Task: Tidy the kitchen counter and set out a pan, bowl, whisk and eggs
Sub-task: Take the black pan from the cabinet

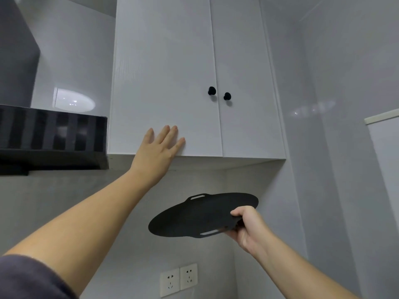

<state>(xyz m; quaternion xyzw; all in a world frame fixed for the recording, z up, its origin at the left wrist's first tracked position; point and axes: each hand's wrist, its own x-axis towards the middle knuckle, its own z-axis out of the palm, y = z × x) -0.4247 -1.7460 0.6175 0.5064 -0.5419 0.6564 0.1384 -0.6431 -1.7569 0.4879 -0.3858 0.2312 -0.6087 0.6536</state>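
Dark sleeve [28,279] cloth sits lowest, on the left arm, one of two forearms reaching up. Two white cupboard doors [162,72] carry two black knobs [212,91]. Two sockets [178,279] sit on the grey wall below, and a black range hood [51,134] hangs to the left. The left hand [158,147] lies flat, fingers spread, on the left door's lower edge. The right hand [248,227] pinches one thin round black mat [194,216] (two slots cut in it) by its rim, in the air under the cupboard.

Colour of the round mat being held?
Plain black thin round mat, no pattern; head view.
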